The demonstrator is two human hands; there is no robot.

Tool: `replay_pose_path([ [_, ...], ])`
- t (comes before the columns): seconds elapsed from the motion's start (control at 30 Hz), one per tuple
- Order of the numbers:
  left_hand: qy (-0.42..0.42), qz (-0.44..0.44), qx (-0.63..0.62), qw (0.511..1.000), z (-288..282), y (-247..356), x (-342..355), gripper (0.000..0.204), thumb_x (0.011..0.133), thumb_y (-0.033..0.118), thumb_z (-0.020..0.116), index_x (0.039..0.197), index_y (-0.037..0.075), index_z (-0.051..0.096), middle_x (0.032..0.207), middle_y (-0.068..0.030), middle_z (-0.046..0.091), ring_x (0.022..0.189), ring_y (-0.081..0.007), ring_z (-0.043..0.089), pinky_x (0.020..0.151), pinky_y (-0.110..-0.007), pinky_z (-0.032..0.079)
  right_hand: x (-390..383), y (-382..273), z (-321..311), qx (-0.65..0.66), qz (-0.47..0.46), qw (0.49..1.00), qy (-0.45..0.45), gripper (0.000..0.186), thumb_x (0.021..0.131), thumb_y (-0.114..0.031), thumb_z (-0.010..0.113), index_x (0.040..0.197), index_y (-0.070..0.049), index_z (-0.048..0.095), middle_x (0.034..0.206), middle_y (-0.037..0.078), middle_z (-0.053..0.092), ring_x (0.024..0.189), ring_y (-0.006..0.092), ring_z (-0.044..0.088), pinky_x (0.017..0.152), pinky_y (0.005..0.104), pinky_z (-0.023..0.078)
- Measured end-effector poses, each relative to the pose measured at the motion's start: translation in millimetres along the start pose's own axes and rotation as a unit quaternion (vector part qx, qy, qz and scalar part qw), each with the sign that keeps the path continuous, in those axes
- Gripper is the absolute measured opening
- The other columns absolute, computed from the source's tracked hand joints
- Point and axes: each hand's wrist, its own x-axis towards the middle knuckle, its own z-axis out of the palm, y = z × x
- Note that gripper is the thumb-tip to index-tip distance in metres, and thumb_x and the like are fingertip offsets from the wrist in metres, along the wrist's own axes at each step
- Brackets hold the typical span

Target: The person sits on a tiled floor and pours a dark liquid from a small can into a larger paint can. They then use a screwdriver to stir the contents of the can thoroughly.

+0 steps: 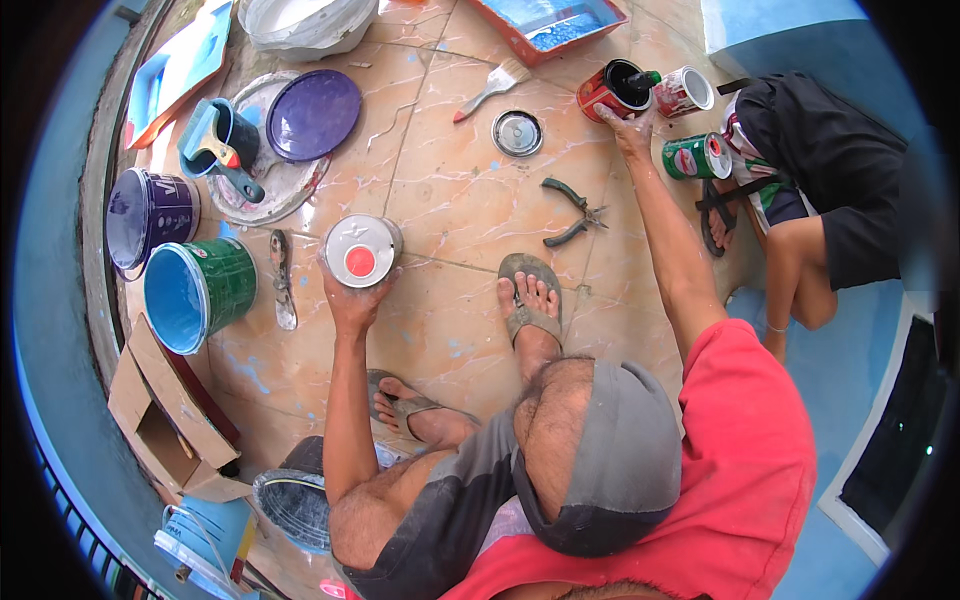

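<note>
My left hand [352, 302] is wrapped round a pale can [345, 236] with a round red cap [360, 261] on its top, on or just above the tiles. At the far right, my stretched-out right hand [632, 132] grips an open red paint can [594, 96] with a dark inside. A black and green handle or bottle neck [645, 79] sticks out of it. A white-topped can [686, 90] stands beside the red can, and a green can [692, 157] lies or leans nearer. Between my hands are pliers [572, 213] with spread handles and a round metal lid [517, 132].
A flat paintbrush [490, 92] lies near a blue-lined paint tray [560, 25]. Leftward are a purple lid [315, 115], a blue cup [236, 130] with brushes, a purple bucket [170, 205], a green bucket [225, 280], a scraper [283, 280] and a cardboard box [165, 400]. Another person [820, 170] crouches at right.
</note>
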Motion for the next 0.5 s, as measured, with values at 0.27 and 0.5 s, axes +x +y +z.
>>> replay_pose_path([
  [0.27,-0.072,-0.038,0.093,0.992,-17,-22,6,0.102,0.069,0.016,0.103,0.156,0.001,0.053,0.149,-0.0134,0.067,0.139,-0.0310,0.063,0.124,-0.044,0.046,-4,-8,6,-0.062,-0.004,0.997,0.044,0.117,0.069,-0.025,0.109,0.157,-0.002,0.035,0.146,0.017,0.065,0.135,0.0265,0.067,0.113,0.0429,0.058],
  [0.5,-0.038,-0.012,0.037,0.998,-16,-31,2,0.125,0.063,0.016,0.104,0.167,0.003,0.036,0.152,-0.0133,0.062,0.140,-0.0290,0.061,0.124,-0.046,0.047,-53,-55,13,-0.093,0.014,0.993,0.074,0.110,0.070,-0.028,0.109,0.153,-0.003,0.041,0.141,0.017,0.070,0.127,0.0304,0.072,0.109,0.0445,0.059],
])
